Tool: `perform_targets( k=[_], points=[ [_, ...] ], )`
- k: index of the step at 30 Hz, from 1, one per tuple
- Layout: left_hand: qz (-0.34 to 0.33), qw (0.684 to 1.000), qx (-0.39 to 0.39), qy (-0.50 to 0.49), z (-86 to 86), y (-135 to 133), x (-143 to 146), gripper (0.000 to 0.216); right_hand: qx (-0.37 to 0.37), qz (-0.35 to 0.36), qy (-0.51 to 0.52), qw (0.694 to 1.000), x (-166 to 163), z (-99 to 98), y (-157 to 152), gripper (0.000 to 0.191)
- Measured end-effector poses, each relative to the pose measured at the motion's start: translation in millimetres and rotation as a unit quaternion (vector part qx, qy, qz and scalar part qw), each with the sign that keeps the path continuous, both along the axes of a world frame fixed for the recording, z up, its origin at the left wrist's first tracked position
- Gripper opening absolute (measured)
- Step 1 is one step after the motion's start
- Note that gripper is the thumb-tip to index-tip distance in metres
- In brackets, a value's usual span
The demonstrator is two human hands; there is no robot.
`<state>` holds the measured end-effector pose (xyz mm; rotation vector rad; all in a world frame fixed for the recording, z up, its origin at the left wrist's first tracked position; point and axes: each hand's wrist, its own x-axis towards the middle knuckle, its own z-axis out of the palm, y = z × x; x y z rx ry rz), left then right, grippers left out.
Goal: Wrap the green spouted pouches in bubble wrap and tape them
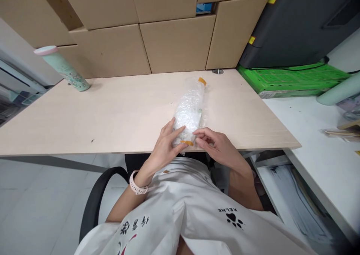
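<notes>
Touching one wrapped bundle (189, 107): left hand (166, 143), spread | right hand (218, 146): curled, grip unclear | one tumbler (64, 68)

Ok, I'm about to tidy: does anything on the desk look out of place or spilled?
Mainly a small dark mark on the pale tabletop, left of the left hand, near the front edge. It stands out against the plain surface, though too small to identify. No spill shows.

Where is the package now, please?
Head view: the bubble-wrapped package lies right of centre on the desk, its near end between left hand and right hand.
</notes>
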<state>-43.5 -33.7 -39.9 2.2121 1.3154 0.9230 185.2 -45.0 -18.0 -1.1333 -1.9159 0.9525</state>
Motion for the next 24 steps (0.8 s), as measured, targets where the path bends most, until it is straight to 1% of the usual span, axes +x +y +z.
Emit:
perform_targets(
  k=[3,7,9,12,13,16,20,22,24],
  points=[
    [0.011,0.999,0.037,0.011,-3.1,-2,-4,0.049,-0.003,-0.011,0.003,1.0,-3,-1.4,1,0.02],
    [0.04,0.993,0.113,-0.007,-9.4,-9,0,0.043,-0.031,0.001,0.012,0.999,-4,-0.5,1,0.022],
    [0.031,0.99,0.134,0.0,-10.9,-19,1,0.048,-0.057,0.014,0.022,0.998,-4,0.1,0,0.023],
    [-0.002,0.987,0.156,0.05,-11.9,-36,-2,0.063,-0.09,0.035,0.047,0.994,-2,-0.1,-2,0.022],
    [-0.004,0.984,0.165,0.069,-12.2,-41,-3,0.062,-0.097,0.042,0.06,0.993,-1,-0.4,-2,0.021],
    [0.017,0.976,0.195,0.097,-14.2,-44,-7,0.044,-0.128,0.059,0.099,0.985,0,-0.3,-2,0.018],
    [0.03,0.965,0.248,0.084,-16.0,-37,-11,0.034,-0.17,0.08,0.13,0.974,-2,1.5,-3,0.016],
    [0.04,0.955,0.282,0.079,-14.3,-36,-12,0.031,-0.172,0.076,0.157,0.97,-3,1.2,-4,0.016],
    [0.05,0.951,0.3,0.051,-10.0,-38,-12,0.028,-0.159,0.047,0.178,0.97,-4,-1.0,-4,0.019]
  ],
)
